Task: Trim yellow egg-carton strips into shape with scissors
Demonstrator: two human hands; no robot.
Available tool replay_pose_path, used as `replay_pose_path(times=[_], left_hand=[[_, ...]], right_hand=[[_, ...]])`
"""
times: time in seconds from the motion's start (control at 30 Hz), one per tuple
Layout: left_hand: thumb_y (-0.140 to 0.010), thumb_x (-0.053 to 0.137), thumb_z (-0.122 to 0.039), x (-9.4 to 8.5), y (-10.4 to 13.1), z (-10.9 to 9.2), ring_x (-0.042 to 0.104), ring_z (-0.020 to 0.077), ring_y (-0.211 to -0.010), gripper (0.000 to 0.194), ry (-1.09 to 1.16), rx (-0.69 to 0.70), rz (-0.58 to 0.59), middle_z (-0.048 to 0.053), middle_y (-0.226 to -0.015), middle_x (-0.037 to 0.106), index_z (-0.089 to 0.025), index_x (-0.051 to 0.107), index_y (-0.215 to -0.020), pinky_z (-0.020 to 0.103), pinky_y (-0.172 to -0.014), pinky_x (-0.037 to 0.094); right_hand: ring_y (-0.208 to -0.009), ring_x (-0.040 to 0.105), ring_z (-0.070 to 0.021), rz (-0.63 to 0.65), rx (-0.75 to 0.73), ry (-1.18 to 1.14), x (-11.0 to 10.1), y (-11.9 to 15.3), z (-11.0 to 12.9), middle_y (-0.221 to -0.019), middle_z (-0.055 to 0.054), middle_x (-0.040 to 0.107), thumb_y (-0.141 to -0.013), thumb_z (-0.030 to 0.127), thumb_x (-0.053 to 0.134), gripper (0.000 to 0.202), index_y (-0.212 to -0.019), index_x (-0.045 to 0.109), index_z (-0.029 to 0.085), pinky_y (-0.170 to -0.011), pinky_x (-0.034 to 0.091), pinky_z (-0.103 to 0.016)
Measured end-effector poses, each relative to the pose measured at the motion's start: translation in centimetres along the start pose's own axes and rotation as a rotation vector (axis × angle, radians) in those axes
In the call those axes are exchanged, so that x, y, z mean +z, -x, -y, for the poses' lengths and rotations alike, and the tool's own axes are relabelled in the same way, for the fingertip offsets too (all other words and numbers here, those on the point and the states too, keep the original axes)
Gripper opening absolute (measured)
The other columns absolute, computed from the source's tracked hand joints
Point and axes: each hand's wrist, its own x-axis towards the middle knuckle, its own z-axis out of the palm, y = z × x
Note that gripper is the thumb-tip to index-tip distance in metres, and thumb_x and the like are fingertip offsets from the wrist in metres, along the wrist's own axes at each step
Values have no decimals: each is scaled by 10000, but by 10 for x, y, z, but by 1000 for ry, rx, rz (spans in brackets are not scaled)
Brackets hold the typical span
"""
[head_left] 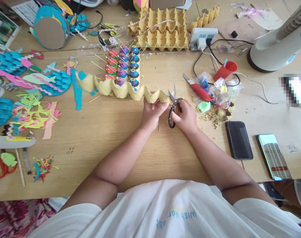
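Observation:
My left hand (pixel 152 114) grips the right end of a long strip of egg carton (pixel 120 90), a row of yellowish cups that stretches out to the left above the table. My right hand (pixel 187 115) has its fingers in the black handles of a pair of scissors (pixel 174 103). The blades stand apart and point up and away, close to the strip's right end; whether they touch it I cannot tell. Behind the strip are painted carton rows (pixel 123 64) in red, purple and dark blue, with pins sticking out.
Uncut egg trays (pixel 162 31) lie at the back. Right of my hands are a red-handled knife (pixel 201 91), a red cup (pixel 225 70), plastic bags, carton scraps (pixel 216 119) and two phones (pixel 239 140). Colourful paper cuttings (pixel 31 110) cover the left side. A power strip (pixel 203 34) trails cables.

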Motion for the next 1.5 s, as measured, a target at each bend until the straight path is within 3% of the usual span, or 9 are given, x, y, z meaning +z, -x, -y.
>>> replay_pose_path(times=[0.23,0.5,0.77,0.9,1.17,1.4,1.5], left_hand=[[-678,1033,-358,-3,1,10,727,240,-1249,673,6,30,43,1,-1182,770,-299,556,-1150,484,-1187,512],[-677,1035,-421,-4,0,12,747,227,-1167,697,-42,62,49,-5,-1151,770,-310,559,-1175,445,-1071,583],[-685,1029,-440,-5,-2,12,756,185,-1036,643,-72,120,77,-6,-1114,767,-294,569,-1111,375,-946,629],[-695,1023,-441,-5,-2,13,757,192,-1065,628,-75,138,91,-4,-1114,760,-294,578,-1113,401,-1013,612],[-701,1026,-412,-4,0,11,751,224,-1104,651,-29,116,79,3,-1144,750,-305,572,-1156,472,-1082,576],[-692,1028,-389,-1,1,8,708,267,-1256,691,-10,96,58,10,-1133,731,-311,544,-1178,471,-1107,562],[-671,1035,-402,0,1,8,705,257,-1223,696,-17,108,43,9,-1131,724,-306,538,-1148,456,-1092,563]], right_hand=[[-792,557,-226,-58,-4,-15,6,1,-6,-826,-37,610,-846,457,671,276,-839,477,261,-746,459,-373],[-717,513,-192,-80,9,-30,5,-2,-8,-750,2,555,-832,387,699,243,-807,496,256,-690,395,-344],[-737,525,-202,-95,-42,2,1,0,-4,-790,-21,576,-909,535,674,343,-840,488,255,-699,400,-356],[-732,524,-203,-108,-47,11,1,-1,-3,-783,-19,572,-909,526,668,340,-825,477,257,-690,388,-356],[-690,503,-187,-100,-8,26,-1,-4,-7,-715,7,532,-857,367,721,309,-756,451,257,-650,346,-334],[-684,484,-183,-104,10,-2,0,-4,-7,-692,3,517,-910,511,683,409,-729,415,261,-648,329,-332],[-701,496,-189,-111,-6,-18,0,-3,-5,-716,-2,520,-921,589,655,436,-758,415,264,-662,350,-341]])
